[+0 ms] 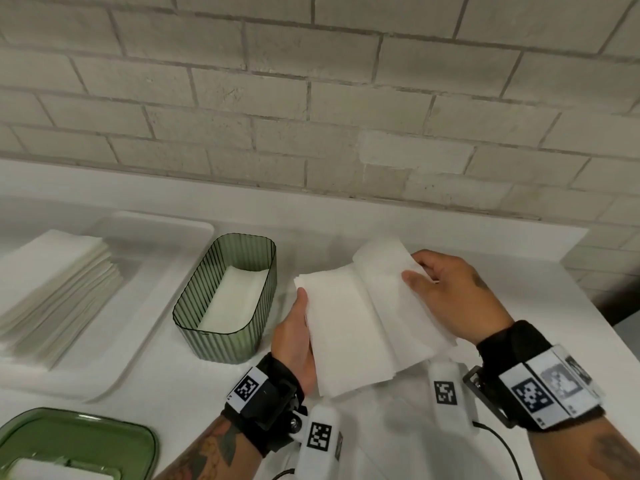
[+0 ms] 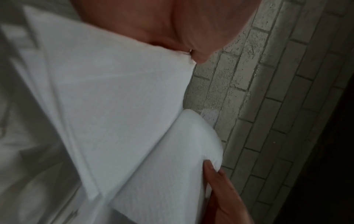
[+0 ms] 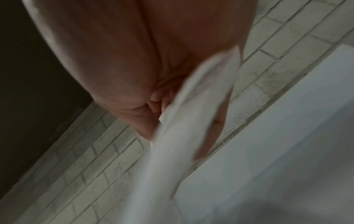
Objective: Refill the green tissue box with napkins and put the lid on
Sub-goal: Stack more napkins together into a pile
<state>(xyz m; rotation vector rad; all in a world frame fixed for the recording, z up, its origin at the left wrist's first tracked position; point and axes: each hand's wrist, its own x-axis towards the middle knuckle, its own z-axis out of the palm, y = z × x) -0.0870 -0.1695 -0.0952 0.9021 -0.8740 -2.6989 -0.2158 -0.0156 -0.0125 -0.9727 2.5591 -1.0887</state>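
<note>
The green ribbed tissue box [image 1: 194, 322] stands open on the white counter with a few white napkins [image 1: 233, 299] lying in its bottom. To its right both hands hold a stack of white napkins [image 1: 349, 327] above the counter. My left hand [image 1: 296, 336] grips the stack's left edge, thumb on top. My right hand [image 1: 440, 292] pinches the folded-over right half [image 1: 384, 268]. The wrist views show the napkins [image 2: 118, 106] and the fold [image 3: 191, 121] close up. The green lid [image 1: 79, 441] lies at the lower left.
A white tray [image 1: 145, 327] on the left carries a tall pile of spare napkins [image 1: 55, 289]. A grey brick wall [image 1: 311, 98] rises behind the counter. The counter's right edge [image 1: 595, 306] drops off beside my right hand.
</note>
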